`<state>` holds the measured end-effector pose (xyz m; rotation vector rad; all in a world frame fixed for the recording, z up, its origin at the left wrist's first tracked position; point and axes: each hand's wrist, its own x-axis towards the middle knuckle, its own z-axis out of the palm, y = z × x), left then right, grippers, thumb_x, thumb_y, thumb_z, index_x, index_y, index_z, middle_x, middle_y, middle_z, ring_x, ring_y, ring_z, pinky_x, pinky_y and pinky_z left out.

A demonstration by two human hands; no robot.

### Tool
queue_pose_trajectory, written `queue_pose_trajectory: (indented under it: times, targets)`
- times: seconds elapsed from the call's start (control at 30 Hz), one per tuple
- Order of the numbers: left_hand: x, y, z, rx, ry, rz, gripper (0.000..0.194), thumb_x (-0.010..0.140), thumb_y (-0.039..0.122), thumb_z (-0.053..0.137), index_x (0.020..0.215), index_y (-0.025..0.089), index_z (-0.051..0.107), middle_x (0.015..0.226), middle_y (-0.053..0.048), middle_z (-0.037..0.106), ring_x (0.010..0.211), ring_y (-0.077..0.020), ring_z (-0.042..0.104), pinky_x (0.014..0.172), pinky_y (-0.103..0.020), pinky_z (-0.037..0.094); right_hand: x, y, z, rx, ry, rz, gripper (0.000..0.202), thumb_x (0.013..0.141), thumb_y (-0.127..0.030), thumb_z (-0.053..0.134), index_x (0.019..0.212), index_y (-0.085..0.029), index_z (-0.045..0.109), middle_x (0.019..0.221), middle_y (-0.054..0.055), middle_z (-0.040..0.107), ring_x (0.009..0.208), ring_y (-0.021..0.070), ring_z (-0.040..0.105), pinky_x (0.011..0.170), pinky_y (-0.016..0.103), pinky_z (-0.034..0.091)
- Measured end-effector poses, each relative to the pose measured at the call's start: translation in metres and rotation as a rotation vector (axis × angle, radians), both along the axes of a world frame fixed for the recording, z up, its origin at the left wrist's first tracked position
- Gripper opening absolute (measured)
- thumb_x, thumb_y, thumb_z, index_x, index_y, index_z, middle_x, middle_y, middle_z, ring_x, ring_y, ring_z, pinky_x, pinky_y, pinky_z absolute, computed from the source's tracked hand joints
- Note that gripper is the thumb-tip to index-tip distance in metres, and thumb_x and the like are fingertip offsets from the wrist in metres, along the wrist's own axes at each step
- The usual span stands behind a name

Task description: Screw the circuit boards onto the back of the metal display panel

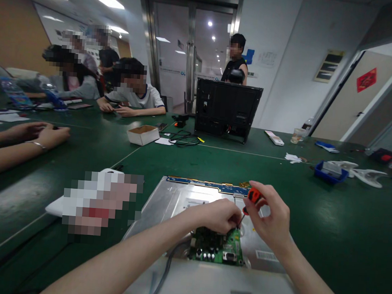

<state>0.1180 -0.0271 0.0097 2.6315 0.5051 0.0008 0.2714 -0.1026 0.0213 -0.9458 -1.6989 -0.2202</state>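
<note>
In front of me lies a metal display panel (158, 207) with its back up, a blue circuit strip (206, 185) along its far edge. A green circuit board (218, 245) with connectors sits on its near middle. My right hand (274, 217) grips the red and black handle of a screwdriver (254, 196), whose shaft slants down to the board's far right corner. At that corner my left hand (223, 215) is closed, fingertips pinched beside the screwdriver's tip. What those fingers hold, if anything, is hidden.
A grey cable (165, 274) crosses the panel's near left. Left of it lies a white, partly blurred object (56, 205). Farther off are a small open box (143, 135), a black monitor housing (227, 109), a blue tray (330, 173) and another person's hands (45, 137).
</note>
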Motion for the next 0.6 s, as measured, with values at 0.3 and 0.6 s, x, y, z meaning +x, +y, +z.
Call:
queue_pose_trajectory:
  times: [0.3, 0.6]
  targets:
    - [0.0010, 0.0026, -0.0045, 0.019, -0.018, -0.019, 0.018, 0.079, 0.002, 0.060, 0.087, 0.013, 0.073, 0.079, -0.002, 0.070, 0.068, -0.0150, 0.057, 0.058, -0.022, 0.039, -0.0016, -0.0002, -0.0008, 0.009, 0.004, -0.012, 0.035, 0.091, -0.018, 0.067, 0.125, -0.029, 0.064, 0.081, -0.002, 0.058, 0.058, 0.0107, 0.055, 0.049, 0.021, 0.048]
    - [0.0002, -0.0003, 0.0015, 0.014, 0.004, 0.000, 0.019, 0.078, 0.002, 0.062, 0.087, 0.014, 0.074, 0.078, -0.002, 0.072, 0.065, -0.0143, 0.058, 0.058, -0.022, 0.039, -0.0030, -0.0003, -0.0028, 0.018, 0.013, -0.129, 0.042, 0.095, -0.020, 0.059, 0.135, -0.032, 0.060, 0.098, 0.005, 0.064, 0.077, 0.0175, 0.066, 0.064, 0.031, 0.058]
